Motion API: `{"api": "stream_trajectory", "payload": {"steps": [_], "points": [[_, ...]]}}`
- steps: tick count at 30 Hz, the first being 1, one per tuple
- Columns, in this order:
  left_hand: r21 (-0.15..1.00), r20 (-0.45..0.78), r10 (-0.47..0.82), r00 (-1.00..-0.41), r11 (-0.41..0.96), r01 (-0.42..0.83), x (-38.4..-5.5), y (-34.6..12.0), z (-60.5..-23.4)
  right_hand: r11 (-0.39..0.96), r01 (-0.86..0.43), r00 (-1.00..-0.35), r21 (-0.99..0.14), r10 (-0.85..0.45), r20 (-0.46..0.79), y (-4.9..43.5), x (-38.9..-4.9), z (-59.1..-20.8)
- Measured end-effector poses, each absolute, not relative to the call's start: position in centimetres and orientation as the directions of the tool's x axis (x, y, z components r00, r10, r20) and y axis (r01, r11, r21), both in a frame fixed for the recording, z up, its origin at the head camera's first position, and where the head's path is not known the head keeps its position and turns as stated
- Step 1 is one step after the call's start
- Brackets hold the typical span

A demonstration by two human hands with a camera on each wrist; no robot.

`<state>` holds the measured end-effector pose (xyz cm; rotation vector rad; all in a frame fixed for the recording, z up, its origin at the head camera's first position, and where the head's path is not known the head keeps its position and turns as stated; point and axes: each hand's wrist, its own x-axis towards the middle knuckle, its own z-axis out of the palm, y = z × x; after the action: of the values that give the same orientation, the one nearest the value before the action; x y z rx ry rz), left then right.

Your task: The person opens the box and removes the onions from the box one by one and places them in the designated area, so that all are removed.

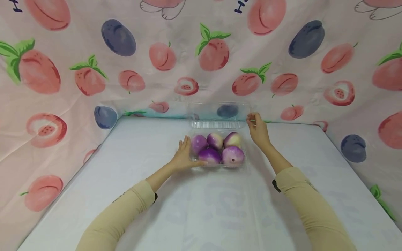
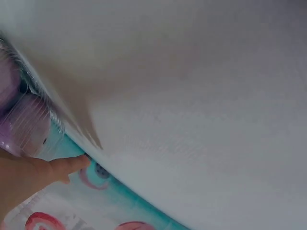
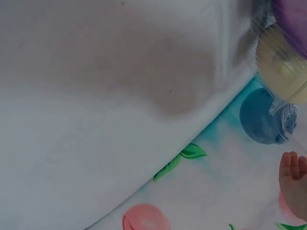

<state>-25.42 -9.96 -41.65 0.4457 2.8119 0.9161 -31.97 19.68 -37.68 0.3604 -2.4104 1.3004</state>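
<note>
A clear plastic clamshell box [image 1: 246, 158] sits toward the back of the table, filled with several round purple-and-cream onions [image 1: 232, 155]. Its lid [image 1: 216, 124] is raised behind it, leaning up toward the backdrop. My left hand [image 1: 182, 157] spans the box's front left corner, thumb stretched along the front and fingers straight up the left side. At the lid's right edge, my right hand [image 1: 259, 130] pinches the plastic with bent fingers. The left wrist view shows an onion [image 2: 29, 124] behind clear plastic; the right wrist view catches a cream onion [image 3: 278, 69] and part of the right hand [image 3: 293, 184].
A white cloth [image 1: 207, 209] covers the table around the box. Behind and along both sides hangs a fruit-printed backdrop [image 1: 141, 59], which meets the table's far edge just beyond the lid.
</note>
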Motion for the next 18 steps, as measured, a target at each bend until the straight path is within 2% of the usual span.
{"api": "stream_trajectory", "payload": {"steps": [10,18], "points": [[0.635,-0.049,0.336,-0.941,0.737,0.23,-24.4,-10.0,-41.8,0.62,-0.321,-0.917,-0.716,-0.015,0.399,19.1,-32.5,-38.0],[0.667,-0.048,0.355,-0.934,0.708,0.234,-23.4,-9.8,-42.0,0.62,-0.209,-0.975,-0.756,-0.07,0.212,19.2,-32.6,-39.0]]}}
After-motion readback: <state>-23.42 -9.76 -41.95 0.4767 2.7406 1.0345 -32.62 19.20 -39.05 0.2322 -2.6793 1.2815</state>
